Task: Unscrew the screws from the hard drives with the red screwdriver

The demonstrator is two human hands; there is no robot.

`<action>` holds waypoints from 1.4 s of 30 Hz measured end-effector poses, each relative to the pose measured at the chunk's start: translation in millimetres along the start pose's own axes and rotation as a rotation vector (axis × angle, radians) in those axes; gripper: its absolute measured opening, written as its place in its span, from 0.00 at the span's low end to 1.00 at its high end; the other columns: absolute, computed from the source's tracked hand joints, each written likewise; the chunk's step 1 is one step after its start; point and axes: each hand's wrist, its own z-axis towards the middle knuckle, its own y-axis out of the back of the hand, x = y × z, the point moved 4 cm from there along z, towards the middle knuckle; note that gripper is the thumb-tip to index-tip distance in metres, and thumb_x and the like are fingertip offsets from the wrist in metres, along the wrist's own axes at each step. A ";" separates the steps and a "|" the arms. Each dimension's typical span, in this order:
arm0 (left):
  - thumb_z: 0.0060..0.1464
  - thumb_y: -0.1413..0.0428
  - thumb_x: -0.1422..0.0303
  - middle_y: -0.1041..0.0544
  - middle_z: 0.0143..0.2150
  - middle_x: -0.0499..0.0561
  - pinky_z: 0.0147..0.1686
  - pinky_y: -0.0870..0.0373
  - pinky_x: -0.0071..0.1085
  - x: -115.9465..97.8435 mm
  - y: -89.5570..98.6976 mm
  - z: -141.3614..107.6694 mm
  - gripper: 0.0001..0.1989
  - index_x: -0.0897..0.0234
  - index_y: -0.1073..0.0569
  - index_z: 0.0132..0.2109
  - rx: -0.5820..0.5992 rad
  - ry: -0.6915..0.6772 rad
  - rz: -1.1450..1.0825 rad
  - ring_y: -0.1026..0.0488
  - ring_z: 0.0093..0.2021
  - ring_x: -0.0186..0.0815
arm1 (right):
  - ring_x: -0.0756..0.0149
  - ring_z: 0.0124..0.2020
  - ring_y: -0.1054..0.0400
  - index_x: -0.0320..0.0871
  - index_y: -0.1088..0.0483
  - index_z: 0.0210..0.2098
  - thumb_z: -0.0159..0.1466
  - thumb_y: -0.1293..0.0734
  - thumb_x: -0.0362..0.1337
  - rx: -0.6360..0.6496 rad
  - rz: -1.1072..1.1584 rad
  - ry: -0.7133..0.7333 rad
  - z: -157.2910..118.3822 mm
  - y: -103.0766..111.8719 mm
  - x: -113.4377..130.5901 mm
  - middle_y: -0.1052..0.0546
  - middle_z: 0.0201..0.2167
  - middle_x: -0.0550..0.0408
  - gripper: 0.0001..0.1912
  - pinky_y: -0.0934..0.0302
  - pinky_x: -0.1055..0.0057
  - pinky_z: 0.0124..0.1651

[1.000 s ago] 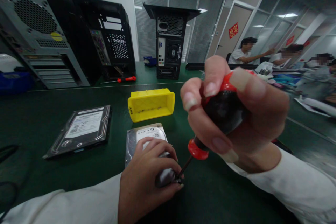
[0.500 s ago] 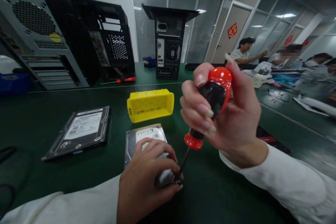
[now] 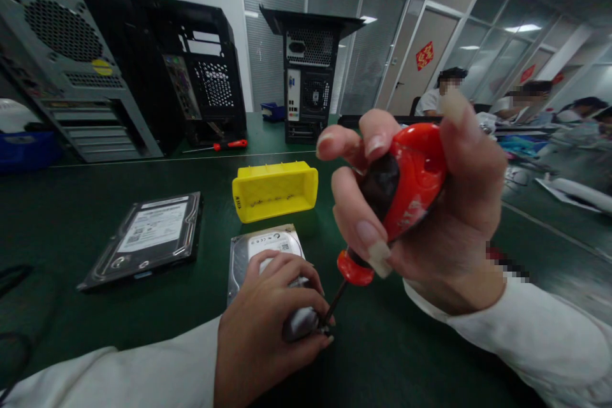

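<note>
My right hand [image 3: 430,217] is wrapped around the red and black handle of a screwdriver [image 3: 415,185], its thumb raised near the top. The thin shaft slants down and left to the corner of a silver hard drive [image 3: 239,261]. Over that drive lies my left hand [image 3: 272,319], gripping its near right part, with fingertips close to the screwdriver's tip. What the tip touches is too small to tell. Just beyond the drive stands a yellow bin [image 3: 275,191] with small dark bits inside. A second hard drive [image 3: 148,236] with a white label lies to the left.
Computer cases [image 3: 310,83] stand along the back and the left. A red and black screwdriver [image 3: 229,145] lies before one case. Blue bins [image 3: 29,150] are at the far left and back. Black cables [image 3: 16,338] lie at the left edge. People sit at the back right.
My right hand has turned the screwdriver's handle and shifted slightly right, its fingers more spread. The handle leans further right. My left hand and the drive stay in place.
</note>
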 end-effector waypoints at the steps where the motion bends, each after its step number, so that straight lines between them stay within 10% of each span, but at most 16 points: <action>1: 0.43 0.38 0.68 0.28 0.43 0.44 0.52 0.54 0.45 0.2 0.0 0.1 0.07 0.52 0.25 0.33 -0.008 -0.004 -0.001 0.35 0.47 0.41 | 0.82 0.18 0.38 0.44 0.34 0.25 0.64 0.51 0.42 -0.005 -0.009 -0.007 -0.3 0.1 -0.4 0.27 0.33 0.62 0.20 0.43 0.81 0.17; 8: 0.41 0.37 0.73 0.28 0.40 0.42 0.53 0.54 0.41 -1.8 0.6 0.1 0.09 0.53 0.25 0.32 -0.041 -0.008 -0.020 0.33 0.45 0.37 | 0.80 0.13 0.52 0.44 0.43 0.27 0.64 0.49 0.41 -0.016 0.023 -0.003 4.5 3.2 -3.5 0.43 0.16 0.64 0.12 0.53 0.83 0.15; 16: 0.42 0.38 0.71 0.28 0.41 0.44 0.52 0.53 0.42 -1.0 1.6 0.4 0.08 0.53 0.25 0.33 -0.026 -0.005 -0.027 0.34 0.45 0.38 | 0.78 0.13 0.50 0.41 0.37 0.29 0.66 0.61 0.50 0.057 0.023 0.069 4.6 4.8 -3.8 0.43 0.16 0.61 0.29 0.51 0.82 0.15; 34: 0.41 0.37 0.72 0.28 0.41 0.45 0.51 0.50 0.43 -3.0 3.0 0.1 0.08 0.55 0.24 0.32 -0.039 0.002 -0.040 0.33 0.44 0.39 | 0.77 0.25 0.37 0.42 0.36 0.28 0.63 0.51 0.41 0.144 0.009 0.009 2.7 -1.2 -4.3 0.33 0.28 0.60 0.17 0.37 0.80 0.22; 42: 0.41 0.37 0.73 0.27 0.40 0.45 0.52 0.51 0.42 -3.9 3.0 -0.3 0.09 0.55 0.24 0.32 -0.064 -0.006 -0.020 0.33 0.44 0.39 | 0.81 0.17 0.48 0.41 0.41 0.23 0.63 0.42 0.43 0.124 0.057 -0.029 0.1 -0.3 -9.0 0.41 0.19 0.62 0.15 0.51 0.82 0.19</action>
